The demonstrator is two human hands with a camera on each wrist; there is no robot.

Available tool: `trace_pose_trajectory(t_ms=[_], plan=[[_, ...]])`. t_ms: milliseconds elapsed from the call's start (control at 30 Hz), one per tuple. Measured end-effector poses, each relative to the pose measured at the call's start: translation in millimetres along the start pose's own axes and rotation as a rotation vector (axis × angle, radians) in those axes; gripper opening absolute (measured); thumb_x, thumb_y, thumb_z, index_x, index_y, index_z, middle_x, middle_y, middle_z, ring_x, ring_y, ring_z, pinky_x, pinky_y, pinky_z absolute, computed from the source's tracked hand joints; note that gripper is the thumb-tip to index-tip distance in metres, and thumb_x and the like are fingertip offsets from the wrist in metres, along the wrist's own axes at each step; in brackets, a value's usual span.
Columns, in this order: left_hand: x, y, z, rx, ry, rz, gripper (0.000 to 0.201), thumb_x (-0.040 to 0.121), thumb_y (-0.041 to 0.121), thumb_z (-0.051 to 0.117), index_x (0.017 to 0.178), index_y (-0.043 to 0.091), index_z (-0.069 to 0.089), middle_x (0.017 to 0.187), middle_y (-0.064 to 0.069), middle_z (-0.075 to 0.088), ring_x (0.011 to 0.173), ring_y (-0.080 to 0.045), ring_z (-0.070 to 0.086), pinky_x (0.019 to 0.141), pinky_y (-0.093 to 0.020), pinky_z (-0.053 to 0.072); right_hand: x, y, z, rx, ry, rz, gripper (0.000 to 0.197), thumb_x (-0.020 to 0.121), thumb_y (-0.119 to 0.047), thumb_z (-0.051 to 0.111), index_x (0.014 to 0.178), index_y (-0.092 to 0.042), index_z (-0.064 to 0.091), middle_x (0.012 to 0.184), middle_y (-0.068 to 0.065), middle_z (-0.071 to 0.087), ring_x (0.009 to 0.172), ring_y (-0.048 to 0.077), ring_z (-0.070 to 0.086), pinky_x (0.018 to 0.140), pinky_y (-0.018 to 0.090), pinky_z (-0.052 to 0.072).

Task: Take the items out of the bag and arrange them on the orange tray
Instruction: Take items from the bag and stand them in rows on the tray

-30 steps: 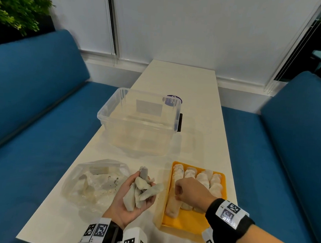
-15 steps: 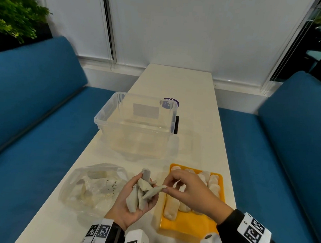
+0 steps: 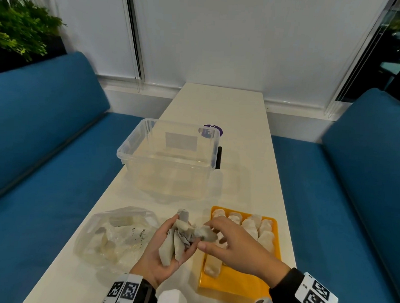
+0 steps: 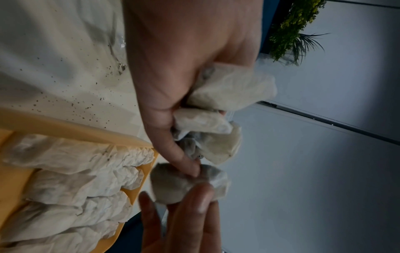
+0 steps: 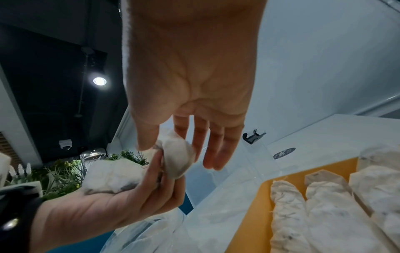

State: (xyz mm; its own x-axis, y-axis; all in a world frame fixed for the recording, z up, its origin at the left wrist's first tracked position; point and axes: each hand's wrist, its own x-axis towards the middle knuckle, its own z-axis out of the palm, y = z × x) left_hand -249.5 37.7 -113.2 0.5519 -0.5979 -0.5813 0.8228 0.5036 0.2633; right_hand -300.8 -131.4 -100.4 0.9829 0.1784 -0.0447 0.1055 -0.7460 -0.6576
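Left hand [image 3: 162,254] palm-up, cupped bundle of pale paper-wrapped rolls [image 3: 177,241]; right hand [image 3: 233,247] palm-down, pinched one grey-white wrapped roll [image 3: 204,233].

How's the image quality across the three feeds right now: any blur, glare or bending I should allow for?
Head view: evenly lit and sharp, but the wide lens bows the window frames and table edges. Left wrist view: dim and soft, the left hand fills the frame close up, slightly blurred. Right wrist view: a ceiling lamp flares against the dark ceiling; the right hand looms large, while the orange tray reads clearly.
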Motion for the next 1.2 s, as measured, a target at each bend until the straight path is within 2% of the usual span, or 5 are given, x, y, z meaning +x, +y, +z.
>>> trace_pose_trajectory(t_ms=[133,233,367,733,1200], plan=[[-0.6,-0.6,3.5,-0.052,0.009,-0.016,0.038,0.083,0.031,0.056,0.072,-0.005,0.064,0.07,-0.019,0.067,0.061,-0.03,0.069,0.068,-0.04,0.056,4.5,0.6,1.0,0.017,0.069,-0.023,0.034,0.091,-0.045,0.049,0.089,-0.012,0.057,0.087,0.001,0.058,0.08,0.012,0.05,0.069,0.027,0.042],[0.1,0.5,5.1,-0.046,0.031,0.001,0.037,0.084,0.03,0.057,0.072,-0.004,0.064,0.07,-0.017,0.066,0.06,-0.028,0.068,0.066,-0.041,0.057,3.3,0.1,-2.9,0.133,0.078,-0.013,0.009,0.093,-0.034,0.052,0.102,-0.031,0.052,0.087,-0.013,0.058,0.077,0.004,0.053,0.066,0.015,0.042],[4.1,3.7,2.1,-0.045,0.054,-0.016,0.032,0.08,0.031,0.059,0.079,-0.001,0.059,0.072,-0.016,0.063,0.06,-0.028,0.066,0.066,-0.039,0.057,1.3,4.0,-8.8,0.17,0.09,0.028,0.004,0.092,-0.037,0.052,0.091,-0.04,0.052,0.079,-0.011,0.061,0.07,0.007,0.056,0.066,0.026,0.049],[7.3,2.9,3.4,-0.033,0.05,0.004,0.032,0.086,0.032,0.055,0.083,0.001,0.055,0.068,-0.014,0.061,0.057,-0.024,0.065,0.059,-0.033,0.058,-1.2,18.7,-29.3,-0.103,0.175,0.084,0.019,0.092,-0.02,0.055,0.106,-0.018,0.068,0.102,-0.004,0.065,0.079,-0.002,0.049,0.072,-0.001,0.035],[3.6,4.0,-0.5,-0.005,0.081,0.027,0.036,0.09,0.034,0.051,0.08,0.0,0.056,0.068,-0.014,0.061,0.055,-0.024,0.064,0.058,-0.031,0.057,-11.4,43.2,-17.5,-0.212,0.043,0.178,0.014,0.093,-0.021,0.053,0.098,-0.023,0.066,0.098,-0.006,0.059,0.089,0.008,0.051,0.083,0.022,0.045]])
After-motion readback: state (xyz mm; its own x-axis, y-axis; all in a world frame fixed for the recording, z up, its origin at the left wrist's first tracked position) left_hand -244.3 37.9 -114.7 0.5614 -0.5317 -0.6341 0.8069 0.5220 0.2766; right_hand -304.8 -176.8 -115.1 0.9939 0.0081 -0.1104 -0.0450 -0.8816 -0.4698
